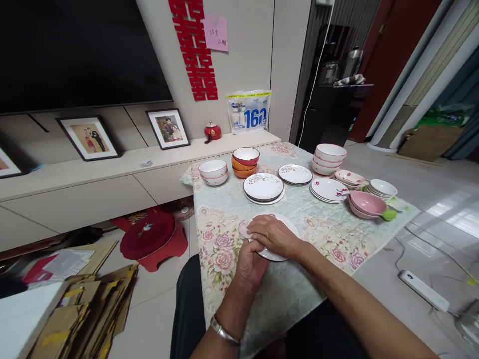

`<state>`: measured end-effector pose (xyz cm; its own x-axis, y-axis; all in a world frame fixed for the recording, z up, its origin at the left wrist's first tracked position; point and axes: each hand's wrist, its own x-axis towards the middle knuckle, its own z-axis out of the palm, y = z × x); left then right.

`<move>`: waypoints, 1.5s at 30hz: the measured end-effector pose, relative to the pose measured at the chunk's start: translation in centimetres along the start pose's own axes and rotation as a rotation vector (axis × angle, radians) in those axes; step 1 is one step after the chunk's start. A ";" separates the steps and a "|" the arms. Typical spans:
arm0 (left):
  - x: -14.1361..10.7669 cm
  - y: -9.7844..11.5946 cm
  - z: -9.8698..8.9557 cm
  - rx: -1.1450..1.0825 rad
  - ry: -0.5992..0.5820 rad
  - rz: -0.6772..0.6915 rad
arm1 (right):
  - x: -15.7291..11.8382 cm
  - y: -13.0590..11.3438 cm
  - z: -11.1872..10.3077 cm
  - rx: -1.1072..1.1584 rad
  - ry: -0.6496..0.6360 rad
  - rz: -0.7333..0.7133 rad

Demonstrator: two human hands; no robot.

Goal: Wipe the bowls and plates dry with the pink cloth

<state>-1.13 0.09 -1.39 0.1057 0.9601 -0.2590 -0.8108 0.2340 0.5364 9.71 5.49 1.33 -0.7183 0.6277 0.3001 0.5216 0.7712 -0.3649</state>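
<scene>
Both hands meet over the near part of a table covered by a floral cloth [222,219]. My left hand [250,259] is closed around a small pale pink item [244,230], perhaps a cloth or small dish. Over it lies my right hand [275,235], its fingers pressed together on the same item. A white plate [290,223] rests on the table partly beneath my right hand. Behind it stand a stack of patterned plates [263,187], another pair of plates [295,174] and plates with red flowers [329,190].
White bowls [213,172] and red and orange bowls [245,162] stand at the back left. Taller bowls [329,158], pink dishes [368,203] and small white bowls [382,188] are on the right. A red stool [153,237] stands left of the table.
</scene>
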 end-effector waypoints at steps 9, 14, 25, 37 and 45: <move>-0.5 1.2 1.2 -0.269 0.055 -0.131 | -5.7 0.6 -0.8 0.107 0.092 -0.125; -0.4 0.9 1.7 -0.282 0.002 -0.097 | -6.0 3.4 -0.1 0.006 0.199 0.093; -0.1 0.9 1.3 -0.300 0.038 -0.059 | 0.8 0.3 0.2 -0.139 0.024 0.294; -0.4 0.9 1.1 -0.325 0.053 -0.126 | -6.2 -1.0 0.7 -0.091 0.044 0.057; 0.2 0.1 1.0 -0.198 0.133 -0.061 | -3.2 3.6 0.2 -0.096 0.100 0.278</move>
<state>-0.65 0.42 -0.60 0.0913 0.9134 -0.3967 -0.9037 0.2434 0.3523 13.78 6.18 -1.13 -0.4957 0.8196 0.2874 0.7360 0.5721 -0.3619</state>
